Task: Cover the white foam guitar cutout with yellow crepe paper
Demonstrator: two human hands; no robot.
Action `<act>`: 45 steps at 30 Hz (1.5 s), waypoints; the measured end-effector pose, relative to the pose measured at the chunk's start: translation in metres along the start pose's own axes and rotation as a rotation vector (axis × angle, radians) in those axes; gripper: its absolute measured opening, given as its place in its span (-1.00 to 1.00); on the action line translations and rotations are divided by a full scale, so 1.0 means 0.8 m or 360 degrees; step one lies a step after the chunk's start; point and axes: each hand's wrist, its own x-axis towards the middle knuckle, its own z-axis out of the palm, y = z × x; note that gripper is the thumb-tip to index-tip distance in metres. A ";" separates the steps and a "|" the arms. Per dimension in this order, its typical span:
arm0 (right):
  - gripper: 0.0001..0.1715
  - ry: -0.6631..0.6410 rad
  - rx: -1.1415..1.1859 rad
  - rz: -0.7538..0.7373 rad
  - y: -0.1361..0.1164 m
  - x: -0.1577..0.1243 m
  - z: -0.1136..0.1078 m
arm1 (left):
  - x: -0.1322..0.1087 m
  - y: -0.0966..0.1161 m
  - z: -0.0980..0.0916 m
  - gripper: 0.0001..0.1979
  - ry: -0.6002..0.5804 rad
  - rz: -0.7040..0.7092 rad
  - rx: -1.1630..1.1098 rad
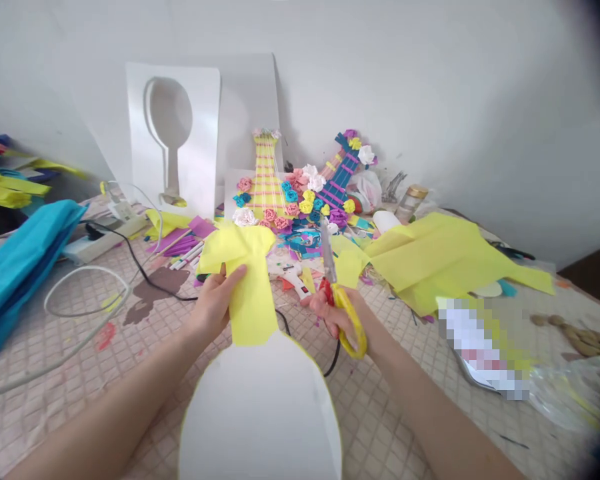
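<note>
My left hand (216, 298) is closed on the neck of a white lute-shaped board (260, 407), its wide rounded end toward me. Yellow crepe paper (253, 293) covers the neck and sticks out loosely past its far end. In my right hand (337, 310) is a pair of scissors (350, 327) with yellow and red handles, blades pointing away from me. The blades are apart from the board, to its right. A glue gun (295, 277) lies on the table between my hands, partly hidden.
Two flower-trimmed paper pieces (266, 173) stand against the wall, beside a white board with a cutout (207, 133). Yellow paper sheets (430, 260) lie right; blue paper (35, 253) lies left. A power strip (97, 243) and loose cables (87, 330) cross the left side.
</note>
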 end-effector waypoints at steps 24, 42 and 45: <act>-0.63 -0.0447 -0.0481 0.0186 -0.041 -0.053 -0.049 | 0.014 0.013 -0.029 -0.54 -0.0083 0.0955 0.0481; -0.58 -0.0253 -0.0737 0.0258 -0.060 -0.076 -0.067 | -0.002 0.034 -0.028 -0.66 -0.0593 0.0407 0.0671; -0.56 -0.0292 -0.0719 0.0237 -0.054 -0.074 -0.068 | -0.006 0.037 -0.028 -0.71 -0.0815 0.0198 0.0590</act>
